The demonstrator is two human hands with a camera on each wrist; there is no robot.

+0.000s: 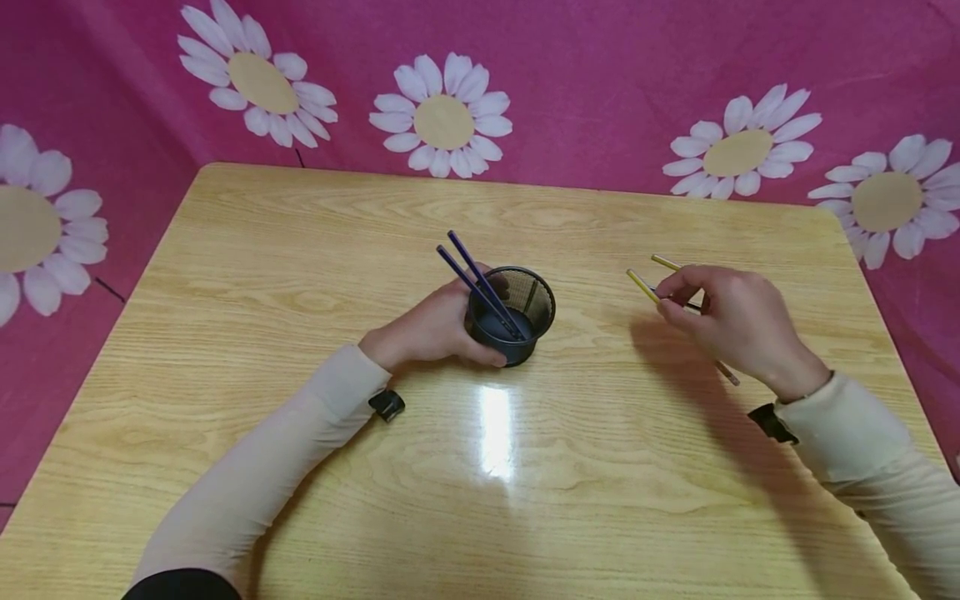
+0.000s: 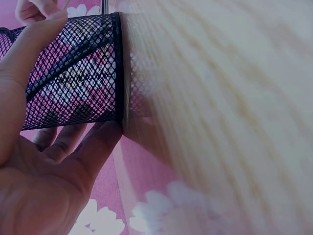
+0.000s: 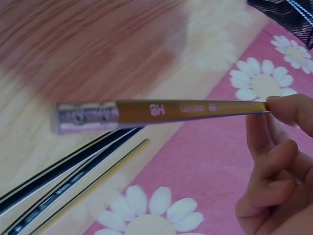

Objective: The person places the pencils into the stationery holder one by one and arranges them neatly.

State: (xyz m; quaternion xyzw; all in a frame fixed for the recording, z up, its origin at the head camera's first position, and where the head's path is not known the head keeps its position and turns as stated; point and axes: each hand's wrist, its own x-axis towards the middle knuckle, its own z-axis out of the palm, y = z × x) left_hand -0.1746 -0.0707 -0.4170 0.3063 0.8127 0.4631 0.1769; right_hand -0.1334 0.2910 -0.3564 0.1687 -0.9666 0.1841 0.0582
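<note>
My left hand (image 1: pixel 431 321) grips a black mesh pencil cup (image 1: pixel 512 353), thumb on the near side and fingers behind it. Two dark blue pencils (image 1: pixel 473 265) lean in the cup toward the back left. In the left wrist view the mesh wall (image 2: pixel 73 73) shows a pencil slanting inside, and the base is close to the tabletop. On the right, my right hand (image 1: pixel 742 312) pinches a yellow pencil (image 3: pixel 186 111) between thumb and fingertips. Its metal-banded end points back toward the wrist camera. Below it lie dark pencils (image 3: pixel 63 169) and another yellow pencil (image 3: pixel 93 184), mostly hidden by the hand in the head view.
A light wood table (image 1: pixel 300 242) spans the view, with a bright reflection in front of the cup. Behind and beside it hangs a pink cloth (image 1: pixel 585 92) with large white daisies. A small black strap piece (image 1: pixel 387 405) sits at the left wrist.
</note>
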